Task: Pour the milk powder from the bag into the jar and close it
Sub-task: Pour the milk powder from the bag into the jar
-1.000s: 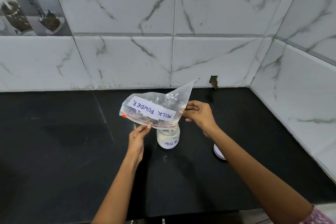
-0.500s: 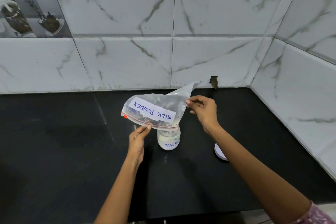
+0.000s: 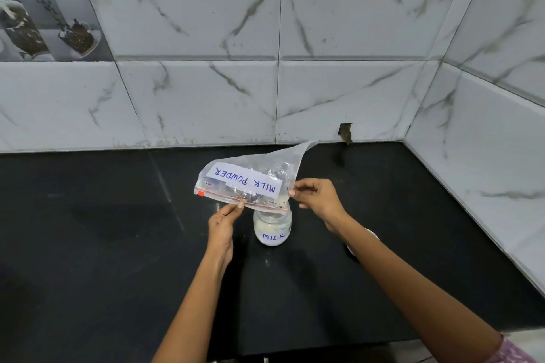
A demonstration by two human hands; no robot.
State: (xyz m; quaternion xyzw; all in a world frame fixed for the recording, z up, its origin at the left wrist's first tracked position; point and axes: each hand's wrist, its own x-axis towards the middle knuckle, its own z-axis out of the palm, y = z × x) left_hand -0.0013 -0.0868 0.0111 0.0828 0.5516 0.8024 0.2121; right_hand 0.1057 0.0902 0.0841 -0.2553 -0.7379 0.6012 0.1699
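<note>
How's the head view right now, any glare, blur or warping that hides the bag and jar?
Head view: sharp, even light, both handwritten labels readable on the bag and jar; wide-angle lens bows the tile lines near the edges; soft arm shadows and small glints on the black counter; the right forearm hides most of the white lid.

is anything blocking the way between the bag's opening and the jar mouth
Nothing visible does. The bag is tipped with its zip edge right over the open jar, held by the left hand and right hand. The lid lies off to the right on the counter.
</note>
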